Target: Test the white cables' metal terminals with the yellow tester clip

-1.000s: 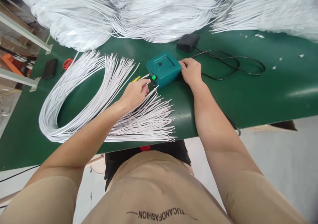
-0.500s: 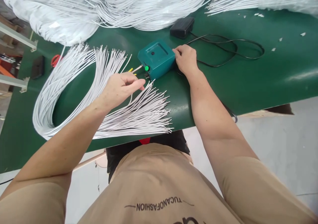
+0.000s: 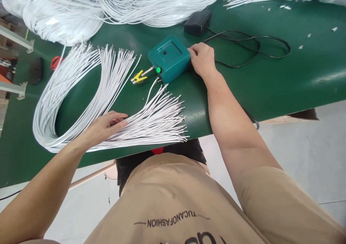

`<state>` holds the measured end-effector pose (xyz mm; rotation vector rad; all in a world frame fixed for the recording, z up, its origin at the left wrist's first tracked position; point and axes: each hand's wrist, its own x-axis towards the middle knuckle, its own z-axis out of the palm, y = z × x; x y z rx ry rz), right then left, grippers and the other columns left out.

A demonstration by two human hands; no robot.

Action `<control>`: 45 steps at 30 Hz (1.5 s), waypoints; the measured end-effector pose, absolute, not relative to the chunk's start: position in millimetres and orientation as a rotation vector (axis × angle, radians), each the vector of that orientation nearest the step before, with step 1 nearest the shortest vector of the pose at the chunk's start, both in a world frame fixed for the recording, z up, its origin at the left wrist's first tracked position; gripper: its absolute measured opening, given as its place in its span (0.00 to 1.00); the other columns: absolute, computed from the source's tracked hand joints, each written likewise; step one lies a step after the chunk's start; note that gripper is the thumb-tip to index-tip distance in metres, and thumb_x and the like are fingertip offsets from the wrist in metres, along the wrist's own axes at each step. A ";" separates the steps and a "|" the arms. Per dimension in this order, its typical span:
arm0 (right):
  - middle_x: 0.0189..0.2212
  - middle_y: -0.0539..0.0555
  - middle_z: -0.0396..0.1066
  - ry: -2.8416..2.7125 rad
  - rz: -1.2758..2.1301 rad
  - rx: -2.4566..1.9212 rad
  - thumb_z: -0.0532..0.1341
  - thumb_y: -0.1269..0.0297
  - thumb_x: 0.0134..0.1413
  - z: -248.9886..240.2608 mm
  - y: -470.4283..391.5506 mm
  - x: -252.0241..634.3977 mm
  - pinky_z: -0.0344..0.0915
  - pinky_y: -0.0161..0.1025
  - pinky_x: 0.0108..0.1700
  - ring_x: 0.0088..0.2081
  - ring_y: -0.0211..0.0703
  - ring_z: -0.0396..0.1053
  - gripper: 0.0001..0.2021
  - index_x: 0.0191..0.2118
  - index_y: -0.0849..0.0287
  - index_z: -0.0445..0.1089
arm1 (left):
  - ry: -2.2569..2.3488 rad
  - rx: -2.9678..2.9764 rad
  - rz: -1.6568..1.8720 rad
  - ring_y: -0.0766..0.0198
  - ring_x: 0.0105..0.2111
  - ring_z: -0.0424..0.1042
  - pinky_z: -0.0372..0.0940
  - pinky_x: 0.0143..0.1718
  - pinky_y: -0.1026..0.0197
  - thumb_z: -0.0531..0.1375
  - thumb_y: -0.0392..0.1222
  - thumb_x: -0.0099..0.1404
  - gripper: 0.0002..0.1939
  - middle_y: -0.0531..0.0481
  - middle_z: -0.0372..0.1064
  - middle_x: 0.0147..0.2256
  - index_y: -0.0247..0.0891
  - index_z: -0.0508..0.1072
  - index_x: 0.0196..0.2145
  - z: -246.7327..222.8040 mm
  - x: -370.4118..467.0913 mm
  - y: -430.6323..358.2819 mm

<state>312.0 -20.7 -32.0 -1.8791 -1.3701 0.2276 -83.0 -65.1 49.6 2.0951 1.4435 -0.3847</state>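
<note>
My left hand [image 3: 108,127] rests over a bundle of white cables [image 3: 151,123], fingers stretched out and thumb apart from them. One cable from this bundle bends up, its tip at the front of a teal box-shaped device [image 3: 169,58]. A green button [image 3: 158,70] sits on that front, beside a metal rod with a yellow clip [image 3: 139,77] at its end. At the device's right end is my right hand [image 3: 202,59], its fingers bent and closed against the rear edge. The bundle curves round at the left, its other ends pointing up.
Large heaps of white cables [image 3: 156,6] lie along the back of the green table [image 3: 256,89]. Behind the device sits a black pedal-like block [image 3: 198,22] with a looping black cord [image 3: 259,51]. Red-handled scissors or a similar tool [image 3: 56,62] lie at the left, near metal brackets [image 3: 21,89].
My left hand has moved down and left, away from the device's front to the cable bundle, and its fingers have straightened. The yellow clip has come into full view. My right hand stays put.
</note>
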 end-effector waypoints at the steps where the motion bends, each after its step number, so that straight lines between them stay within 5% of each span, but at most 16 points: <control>1: 0.38 0.56 0.72 -1.364 0.230 -1.879 0.55 0.61 0.63 -31.6 -21.1 311.7 0.60 0.48 0.51 0.42 0.48 0.67 0.12 0.32 0.58 0.71 | 1.430 2.088 -0.386 0.52 0.50 0.69 0.64 0.53 0.52 0.52 0.66 0.63 0.32 0.45 0.68 0.53 0.43 0.71 0.55 51.3 -85.6 -68.7; 23: 0.36 0.55 0.71 -1.390 0.185 -1.923 0.55 0.64 0.63 -29.4 -23.4 310.2 0.62 0.47 0.49 0.40 0.46 0.66 0.10 0.32 0.58 0.71 | 1.430 2.227 -0.628 0.51 0.54 0.65 0.60 0.54 0.55 0.60 0.69 0.53 0.45 0.44 0.60 0.57 0.41 0.61 0.61 54.2 -125.0 -82.7; 28: 0.38 0.54 0.72 -1.412 0.211 -1.939 0.54 0.63 0.65 -28.1 -22.8 310.0 0.61 0.44 0.52 0.43 0.43 0.66 0.10 0.37 0.63 0.70 | 1.429 2.257 -0.655 0.51 0.51 0.68 0.63 0.51 0.55 0.59 0.67 0.56 0.40 0.44 0.63 0.56 0.40 0.62 0.59 53.9 -128.3 -92.1; 35: 0.41 0.61 0.75 -1.462 0.117 -1.940 0.54 0.67 0.57 -30.3 -17.6 317.6 0.63 0.49 0.50 0.46 0.54 0.70 0.12 0.36 0.60 0.76 | 1.301 1.905 -0.518 0.56 0.50 0.72 0.67 0.48 0.61 0.60 0.63 0.57 0.34 0.48 0.71 0.52 0.46 0.68 0.57 76.4 -136.2 -61.9; 39: 0.44 0.63 0.75 -1.466 0.120 -2.010 0.53 0.65 0.54 -29.3 -16.3 320.7 0.64 0.52 0.51 0.48 0.56 0.70 0.15 0.39 0.61 0.76 | 1.694 2.110 -0.033 0.56 0.47 0.72 0.65 0.53 0.57 0.56 0.61 0.61 0.31 0.44 0.71 0.50 0.39 0.69 0.55 63.8 -137.4 -21.8; 45: 0.42 0.62 0.76 -1.489 0.088 -1.998 0.53 0.64 0.52 -28.4 -18.4 323.3 0.65 0.52 0.49 0.45 0.56 0.70 0.16 0.38 0.60 0.77 | 1.864 2.596 -0.102 0.49 0.50 0.67 0.63 0.51 0.53 0.53 0.56 0.67 0.27 0.35 0.66 0.51 0.33 0.68 0.54 24.8 -103.7 -6.9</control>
